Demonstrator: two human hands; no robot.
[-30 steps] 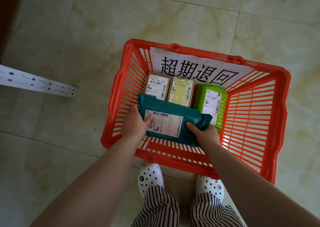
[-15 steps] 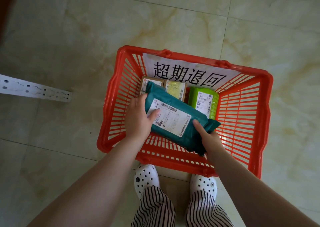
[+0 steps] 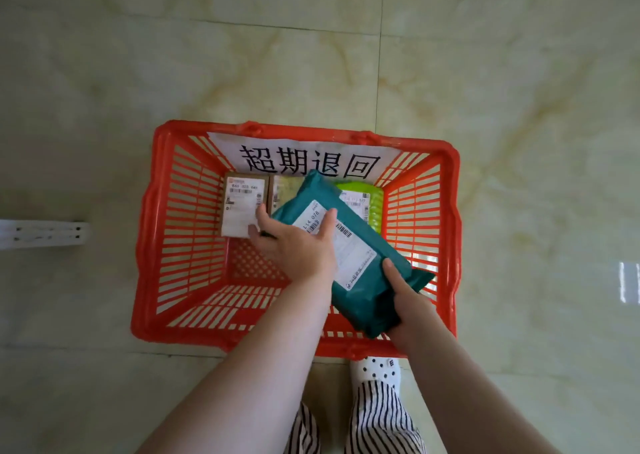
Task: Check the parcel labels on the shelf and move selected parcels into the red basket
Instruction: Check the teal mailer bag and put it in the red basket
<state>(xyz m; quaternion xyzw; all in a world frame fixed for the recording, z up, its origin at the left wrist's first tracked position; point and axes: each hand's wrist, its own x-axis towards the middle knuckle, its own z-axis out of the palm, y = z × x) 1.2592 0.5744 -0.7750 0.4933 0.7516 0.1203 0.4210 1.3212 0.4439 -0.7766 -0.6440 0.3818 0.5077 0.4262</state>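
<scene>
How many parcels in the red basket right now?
4: brown box far left, yellowish parcel beside it, mostly covered, green parcel far right, teal mailer held over them by both hands. More could be hidden underneath.

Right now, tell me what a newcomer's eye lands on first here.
The red basket on the pale tiled floor, with a white sign of bold black characters on its far wall. Above it, the left hand and the right hand hold a teal parcel, tilted over a brown box and a green parcel.
</scene>
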